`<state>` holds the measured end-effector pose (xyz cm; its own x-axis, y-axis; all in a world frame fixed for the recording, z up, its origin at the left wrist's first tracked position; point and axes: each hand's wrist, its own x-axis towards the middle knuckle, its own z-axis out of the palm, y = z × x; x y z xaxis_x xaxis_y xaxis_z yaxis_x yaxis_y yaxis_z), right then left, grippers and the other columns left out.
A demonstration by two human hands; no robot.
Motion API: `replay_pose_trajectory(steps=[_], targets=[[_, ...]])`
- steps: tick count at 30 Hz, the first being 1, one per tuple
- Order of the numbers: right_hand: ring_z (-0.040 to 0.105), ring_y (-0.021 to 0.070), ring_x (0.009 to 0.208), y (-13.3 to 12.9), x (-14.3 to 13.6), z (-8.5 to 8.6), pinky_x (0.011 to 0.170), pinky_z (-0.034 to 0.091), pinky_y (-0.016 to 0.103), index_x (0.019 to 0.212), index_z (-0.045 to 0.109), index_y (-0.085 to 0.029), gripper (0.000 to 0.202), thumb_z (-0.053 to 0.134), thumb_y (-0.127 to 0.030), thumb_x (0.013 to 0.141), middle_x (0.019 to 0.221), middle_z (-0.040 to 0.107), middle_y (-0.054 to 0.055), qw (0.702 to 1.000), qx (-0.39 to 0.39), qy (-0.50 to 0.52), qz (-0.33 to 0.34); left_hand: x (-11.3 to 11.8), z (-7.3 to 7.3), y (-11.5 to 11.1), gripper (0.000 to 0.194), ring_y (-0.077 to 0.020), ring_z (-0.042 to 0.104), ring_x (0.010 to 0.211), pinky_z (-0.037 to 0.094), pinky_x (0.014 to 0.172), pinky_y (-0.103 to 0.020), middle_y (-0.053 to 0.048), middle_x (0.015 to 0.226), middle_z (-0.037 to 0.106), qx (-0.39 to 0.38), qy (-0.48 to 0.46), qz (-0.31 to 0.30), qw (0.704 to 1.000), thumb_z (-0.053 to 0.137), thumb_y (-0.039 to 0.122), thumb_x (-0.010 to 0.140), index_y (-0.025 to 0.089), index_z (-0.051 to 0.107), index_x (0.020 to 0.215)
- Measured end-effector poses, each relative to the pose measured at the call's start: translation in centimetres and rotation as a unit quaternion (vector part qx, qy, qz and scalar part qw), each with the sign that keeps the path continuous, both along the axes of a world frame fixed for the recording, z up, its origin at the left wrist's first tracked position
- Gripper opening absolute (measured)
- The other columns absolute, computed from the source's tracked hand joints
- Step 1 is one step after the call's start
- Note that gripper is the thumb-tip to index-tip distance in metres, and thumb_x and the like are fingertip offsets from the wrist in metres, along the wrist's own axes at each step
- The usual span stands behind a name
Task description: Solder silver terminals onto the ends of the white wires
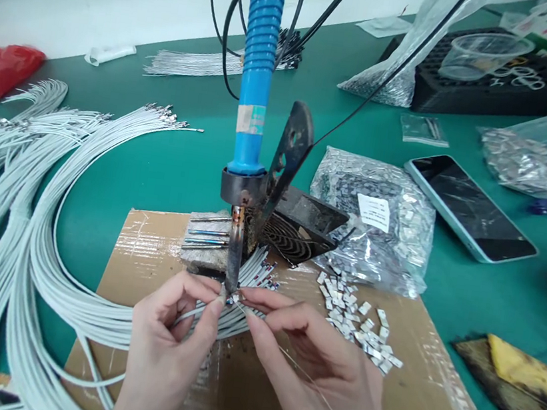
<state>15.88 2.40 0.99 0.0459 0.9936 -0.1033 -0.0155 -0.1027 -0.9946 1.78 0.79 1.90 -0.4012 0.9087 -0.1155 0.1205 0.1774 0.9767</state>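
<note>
A soldering iron [258, 68] with a blue ribbed handle stands upright in a black metal holder, its tip pointing down between my hands. My left hand [167, 342] is closed, thumb and index finger pinching a pale grey cable [191, 313] close to the tip. In my right hand [318, 359], a thin solder wire [313, 384] is pinched and trails down to the right. A tiny metal piece [233, 299] sits at the tip between the fingertips; its details are too small to tell. Cable ends [259, 274] lie behind the fingers.
Small metal connectors [358, 324] are scattered on the cardboard [147, 242]. Thick bundles of grey cables [58, 230] curve along the left. A bag of parts [378, 212], a phone [469, 207] and a yellow sponge [528, 373] lie right. A solder coil [287, 237] hangs by the holder.
</note>
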Motion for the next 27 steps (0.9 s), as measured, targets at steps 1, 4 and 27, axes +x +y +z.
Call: replay_pose_trajectory(steps=[1,4,27], targets=[[0.082,0.0180,0.083,0.0,0.0,0.0,0.076,0.063,0.021,0.066,0.071,-0.024,0.021,0.079,-0.024,0.084,0.098,0.086,0.002,1.000,0.006,-0.005,0.001,0.3,0.1,0.0,0.014,-0.0116,0.070,0.069,0.051,0.059,-0.013,-0.001,0.080,0.078,0.001,-0.006,0.021,1.000,0.078,0.014,0.080,0.021,0.073,0.069],[0.082,0.0209,0.083,0.0,0.1,-0.2,0.080,0.065,0.027,0.067,0.072,-0.025,0.019,0.080,-0.024,0.084,0.098,0.086,0.003,0.999,0.026,-0.034,0.006,0.8,0.4,0.1,0.013,-0.0132,0.070,0.068,0.052,0.057,-0.015,-0.002,0.079,0.077,0.000,-0.020,0.053,0.998,0.080,0.016,0.077,0.020,0.073,0.066],[0.082,0.0207,0.083,-0.5,0.1,-0.4,0.070,0.063,0.023,0.066,0.067,-0.024,0.024,0.075,-0.027,0.088,0.098,0.085,0.004,0.997,0.044,-0.054,0.014,-0.6,-0.5,-0.4,0.013,-0.0140,0.072,0.073,0.055,0.065,-0.016,-0.003,0.084,0.079,-0.014,-0.005,-0.048,0.999,0.076,0.017,0.085,0.020,0.073,0.073]])
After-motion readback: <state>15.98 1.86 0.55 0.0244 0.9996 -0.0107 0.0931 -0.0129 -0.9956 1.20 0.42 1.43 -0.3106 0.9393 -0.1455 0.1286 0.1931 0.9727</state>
